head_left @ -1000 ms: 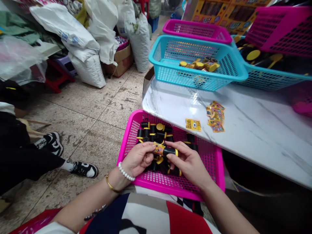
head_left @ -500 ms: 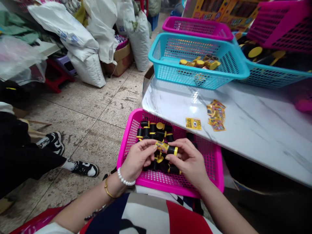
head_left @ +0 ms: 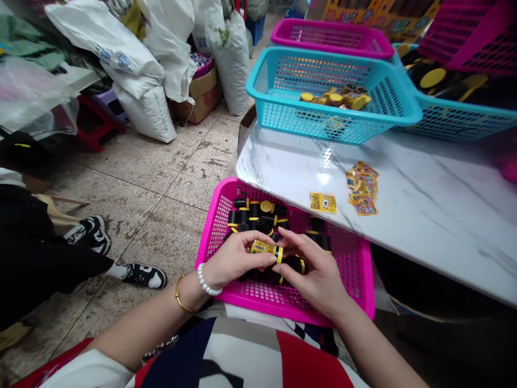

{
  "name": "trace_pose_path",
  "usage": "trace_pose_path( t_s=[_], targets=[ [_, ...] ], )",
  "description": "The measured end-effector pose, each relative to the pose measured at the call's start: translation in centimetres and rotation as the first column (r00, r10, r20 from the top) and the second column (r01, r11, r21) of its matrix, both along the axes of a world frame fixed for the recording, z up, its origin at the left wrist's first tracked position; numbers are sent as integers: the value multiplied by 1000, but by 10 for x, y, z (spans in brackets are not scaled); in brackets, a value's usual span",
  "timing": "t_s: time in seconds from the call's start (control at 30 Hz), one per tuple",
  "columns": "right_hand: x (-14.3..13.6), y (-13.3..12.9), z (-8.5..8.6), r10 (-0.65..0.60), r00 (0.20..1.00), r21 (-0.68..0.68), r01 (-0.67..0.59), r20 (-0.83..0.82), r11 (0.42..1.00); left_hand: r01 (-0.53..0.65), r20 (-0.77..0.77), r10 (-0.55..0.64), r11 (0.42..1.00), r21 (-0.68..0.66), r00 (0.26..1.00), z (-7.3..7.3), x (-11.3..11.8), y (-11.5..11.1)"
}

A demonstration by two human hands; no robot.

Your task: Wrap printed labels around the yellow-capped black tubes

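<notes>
Between my two hands is a small black cylinder (head_left: 264, 247) with a yellow end and a printed yellow label wrapped around it. My left hand (head_left: 233, 257) grips its left part, thumb in front and fingers behind. At the yellow right end, the thumb and fingers of my right hand (head_left: 313, 269) close around it. Both hands are over a pink basket (head_left: 365, 280) holding several like cylinders (head_left: 244, 215), black with yellow ends. A yellow sticker (head_left: 323, 202) lies on the table edge, beside a loose pile of stickers (head_left: 362, 188).
The white marbled table (head_left: 424, 226) overhangs the pink basket. On it stand a blue basket (head_left: 335, 121) with labelled pieces and another blue basket (head_left: 464, 121) with black-and-yellow parts. A person's shoes (head_left: 147, 275) are on the floor at left, with white sacks (head_left: 141, 102) behind.
The label, partly laid on before, now wraps around more of the cylinder. My left thumb has moved across its front, and the cylinder sits slightly further left.
</notes>
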State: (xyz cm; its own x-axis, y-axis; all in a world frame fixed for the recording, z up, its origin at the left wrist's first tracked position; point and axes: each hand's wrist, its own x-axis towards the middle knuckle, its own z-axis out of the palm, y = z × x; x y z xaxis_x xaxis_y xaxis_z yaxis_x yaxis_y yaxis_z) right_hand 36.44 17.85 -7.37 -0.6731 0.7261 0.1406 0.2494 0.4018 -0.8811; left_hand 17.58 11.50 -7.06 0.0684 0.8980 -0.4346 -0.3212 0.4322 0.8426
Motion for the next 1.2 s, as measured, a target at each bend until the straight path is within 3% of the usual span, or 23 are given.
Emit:
trace_pose_path(
  t_s=[0.13, 0.23, 0.33, 0.43, 0.5, 0.6, 0.7, 0.8, 0.93, 1.03, 1.13, 1.2],
  targets=[
    [4, 2, 2, -55, 998, 224, 59, -25, 973, -4, 31, 3, 999, 36, 1000, -2, 0, 0],
    [3, 2, 0, -59, 997, 223, 68, -48, 972, 4, -26, -3, 998, 55, 1000, -5, -2, -3],
    [-5, -2, -3, -105, 992, -96, 98, -68, 991, -46, -200, 87, 978, 202, 976, -4, -1, -4],
    [-13, -7, -5, -190, 975, -458, 119, -111, 881, -52, -233, 120, 959, 279, 965, 0, 2, -1],
    [-14, -9, -5, -208, 969, -519, 111, -132, 847, -35, -144, 69, 973, 226, 987, 2, 3, 1],
    [-10, -9, -5, -207, 963, -435, 113, -175, 893, -23, -38, 28, 992, 128, 999, 0, 4, 4],
    [-4, -7, -6, -179, 974, -161, 156, -138, 974, 22, 9, -23, 998, 56, 1000, -5, 4, 2],
    [-1, -5, -6, -138, 986, 73, 145, -94, 987, 64, 23, -64, 998, 20, 998, -9, 2, 1],
    [0, -1, -1, -60, 997, 50, 63, -55, 997, 77, 3, -77, 997, 17, 997, -10, -3, 3],
    [0, 2, 2, -12, 1000, 122, 11, 3, 992, 66, 40, -66, 998, 14, 997, -9, -4, 3],
    [-1, 2, 1, -18, 1000, 148, 19, -7, 989, 34, 90, -34, 999, 2, 995, -7, -1, 2],
    [-3, -1, -2, -56, 998, 82, 58, -31, 995, -10, 31, 9, 999, 40, 999, -6, 3, 1]
  ],
)
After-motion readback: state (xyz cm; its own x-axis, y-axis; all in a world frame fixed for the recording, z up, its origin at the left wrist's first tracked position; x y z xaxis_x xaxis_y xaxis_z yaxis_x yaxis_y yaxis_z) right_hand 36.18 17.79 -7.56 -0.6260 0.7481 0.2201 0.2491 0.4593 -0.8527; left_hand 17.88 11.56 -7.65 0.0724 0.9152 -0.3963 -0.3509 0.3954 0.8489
